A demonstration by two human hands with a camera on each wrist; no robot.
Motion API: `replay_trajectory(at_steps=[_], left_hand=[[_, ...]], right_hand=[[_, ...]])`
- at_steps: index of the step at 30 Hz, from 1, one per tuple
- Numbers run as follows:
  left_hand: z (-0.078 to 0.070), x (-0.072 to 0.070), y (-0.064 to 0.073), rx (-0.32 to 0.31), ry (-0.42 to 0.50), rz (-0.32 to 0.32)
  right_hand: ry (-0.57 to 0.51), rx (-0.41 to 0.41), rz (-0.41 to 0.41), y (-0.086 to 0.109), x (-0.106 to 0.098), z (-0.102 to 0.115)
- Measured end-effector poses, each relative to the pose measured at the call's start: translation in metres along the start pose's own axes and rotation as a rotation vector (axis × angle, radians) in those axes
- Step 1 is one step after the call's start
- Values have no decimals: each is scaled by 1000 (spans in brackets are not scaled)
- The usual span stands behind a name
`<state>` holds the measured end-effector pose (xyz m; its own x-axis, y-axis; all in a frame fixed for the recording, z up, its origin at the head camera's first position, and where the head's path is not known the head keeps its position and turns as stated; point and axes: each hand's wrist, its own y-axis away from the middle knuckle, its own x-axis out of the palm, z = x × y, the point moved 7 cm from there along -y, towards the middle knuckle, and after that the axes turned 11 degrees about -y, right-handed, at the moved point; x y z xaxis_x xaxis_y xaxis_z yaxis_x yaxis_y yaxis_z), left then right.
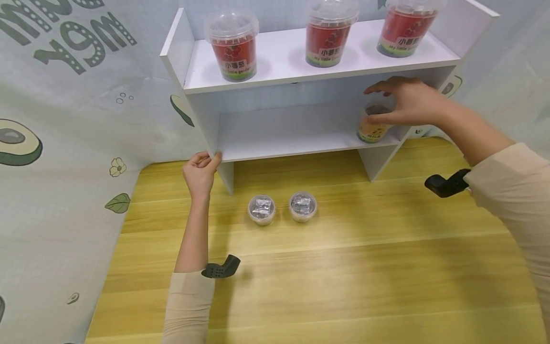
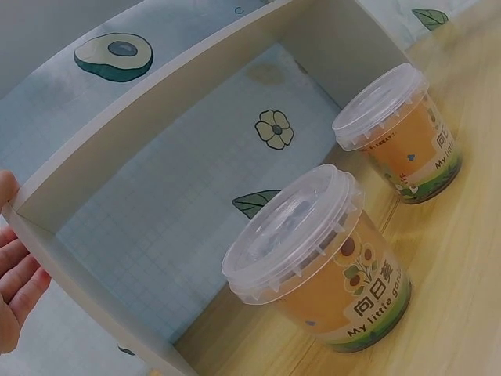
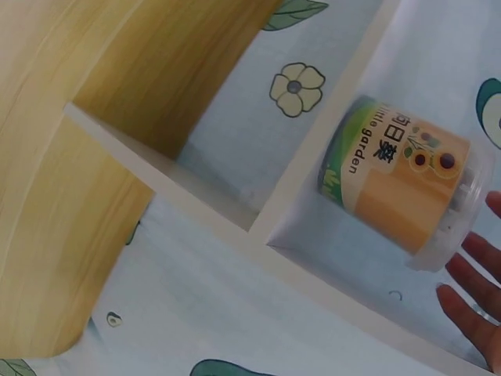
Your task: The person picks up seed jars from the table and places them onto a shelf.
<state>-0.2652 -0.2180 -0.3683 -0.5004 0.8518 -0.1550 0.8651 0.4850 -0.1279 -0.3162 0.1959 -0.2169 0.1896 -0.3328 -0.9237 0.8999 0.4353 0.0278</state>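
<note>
A white two-tier shelf [image 1: 283,129] stands on the wooden table. My left hand [image 1: 201,174] grips its lower left corner, with the thumb at the front edge and the fingers outside the side panel. At the right end of the lower tier stands an orange-labelled plastic cup [image 1: 373,131] with a clear lid. My right hand [image 1: 412,102] is around the top of that cup, fingers spread and thumb in front. In the right wrist view, the fingers [image 3: 470,321] lie close beside the lid; whether they touch it I cannot tell.
Three red-labelled cups, left [image 1: 235,57], middle [image 1: 328,43] and right [image 1: 406,31], stand on the upper tier. Two lidded orange cups, left [image 1: 261,210] and right [image 1: 302,207], stand on the table [image 1: 326,286] before the shelf. A patterned cloth [image 1: 77,119] hangs behind.
</note>
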Motion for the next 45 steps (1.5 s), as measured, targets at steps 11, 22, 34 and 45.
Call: replay_trajectory(at_steps=[11, 22, 34, 45], left_hand=[[0, 1, 0, 13, -4, -4], [0, -1, -1, 8, -6, -12], [1, 0, 0, 16, 4, -10], [1, 0, 1, 6, 25, -19]], right_hand=[[13, -5, -52, 6, -5, 7], [-45, -168, -108, 32, 12, 46], [-93, -207, -158, 47, 33, 50], [-134, -187, -113, 59, 71, 39]])
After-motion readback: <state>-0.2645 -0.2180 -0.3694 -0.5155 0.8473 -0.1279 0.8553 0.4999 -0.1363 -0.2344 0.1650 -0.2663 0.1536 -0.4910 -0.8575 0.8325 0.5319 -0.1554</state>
